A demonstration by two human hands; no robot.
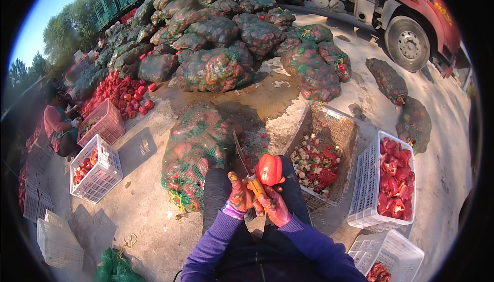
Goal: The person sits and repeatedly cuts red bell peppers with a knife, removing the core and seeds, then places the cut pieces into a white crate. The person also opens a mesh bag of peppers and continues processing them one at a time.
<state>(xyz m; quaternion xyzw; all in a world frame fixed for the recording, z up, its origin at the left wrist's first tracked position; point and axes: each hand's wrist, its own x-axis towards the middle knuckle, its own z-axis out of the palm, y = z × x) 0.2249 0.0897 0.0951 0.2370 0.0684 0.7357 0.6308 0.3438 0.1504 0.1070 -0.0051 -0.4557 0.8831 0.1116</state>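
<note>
My left hand (240,197), in a stained glove, is beside the yellow handle of a knife (255,185); its thumb is raised and I cannot tell how firmly it touches the handle. The curved blade points up and away from me. My right hand (274,207) lies against the same handle, its fingers curled round the lower end. A whole red bell pepper (269,170) rests just above my right hand, against its fingers, over my right knee. To the right stands a dirty crate (352,158) with pepper cores and scraps (314,162).
A green mesh sack of peppers (197,146) lies by my left knee. A white crate of cut red peppers (362,193) stands right, another white crate (405,247) below it. Full sacks (216,67) are piled ahead near a truck (420,7). A person (58,121) sits at far left beside crates.
</note>
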